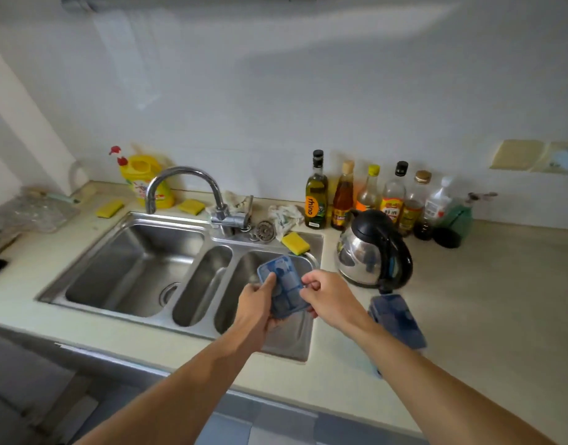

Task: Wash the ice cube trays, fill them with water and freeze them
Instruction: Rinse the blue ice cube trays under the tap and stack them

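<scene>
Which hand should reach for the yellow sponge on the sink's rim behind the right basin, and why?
Probably the right hand: it only pinches the edge of the ice cube tray, and the sponge lies just beyond it, while the left hand holds the tray from below.

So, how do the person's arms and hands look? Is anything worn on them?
The left forearm and the right forearm are bare as far as the picture shows; no sleeve is visible. The left hand and the right hand are bare too: no gloves, no watch or bracelet, and no ring that I can see.
</scene>
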{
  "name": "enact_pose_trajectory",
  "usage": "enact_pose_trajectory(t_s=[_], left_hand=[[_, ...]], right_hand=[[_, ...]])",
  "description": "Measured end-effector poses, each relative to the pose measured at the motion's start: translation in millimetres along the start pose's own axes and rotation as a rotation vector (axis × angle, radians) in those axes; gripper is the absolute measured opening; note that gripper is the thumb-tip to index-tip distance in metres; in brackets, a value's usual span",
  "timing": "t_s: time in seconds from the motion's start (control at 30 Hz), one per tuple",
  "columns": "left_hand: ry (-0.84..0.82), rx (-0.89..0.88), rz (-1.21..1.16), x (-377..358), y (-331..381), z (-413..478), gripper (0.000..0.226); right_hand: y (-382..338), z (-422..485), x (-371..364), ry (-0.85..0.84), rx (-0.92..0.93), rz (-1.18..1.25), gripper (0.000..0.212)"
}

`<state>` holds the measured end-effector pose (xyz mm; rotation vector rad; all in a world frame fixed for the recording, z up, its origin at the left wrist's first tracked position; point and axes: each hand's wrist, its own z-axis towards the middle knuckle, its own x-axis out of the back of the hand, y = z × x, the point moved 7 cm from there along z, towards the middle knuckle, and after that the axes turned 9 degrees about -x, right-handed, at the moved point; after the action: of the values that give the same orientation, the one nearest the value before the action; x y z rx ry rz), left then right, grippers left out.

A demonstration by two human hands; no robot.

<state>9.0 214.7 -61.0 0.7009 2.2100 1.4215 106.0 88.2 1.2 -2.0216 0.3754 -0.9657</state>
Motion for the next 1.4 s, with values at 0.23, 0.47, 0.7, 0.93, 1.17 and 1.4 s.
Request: enact_pose_trajectory(t_s=[0.23,0.47,0.7,0.93,1.17,1.4], left_hand=[[0.025,0.065,-0.044,152.2,29.1,88.1,0.034],[0.039,0.14,0.047,257.6,56.0,182.7,0.044],[0.091,0.165,0.034,281.4,62.8,264.1,0.036],[0.054,0.162,0.089,285.1,60.1,321.9,0.037],[0.06,0.146,0.084,296.0,61.6,358.3,0.03],[0.046,0.181,0.068,308.4,56.2,387.2,0.037]], right_hand=[[-85.2,71.4,-158.4,-0.104,0.007,0.022,0.021],[-111.6,176.4,-212.4,-0.002,-0.138,0.057,0.022],[-113.4,320.7,-174.9,0.265,-0.246,-0.063,0.05],[-107.2,409.0,-154.7,0.313,-0.376,-0.241,0.065],[-86.5,430.9,-169.7,0.323,-0.435,-0.167,0.043],[-83.4,415.0,-173.7,0.421,-0.544,-0.127,0.053]])
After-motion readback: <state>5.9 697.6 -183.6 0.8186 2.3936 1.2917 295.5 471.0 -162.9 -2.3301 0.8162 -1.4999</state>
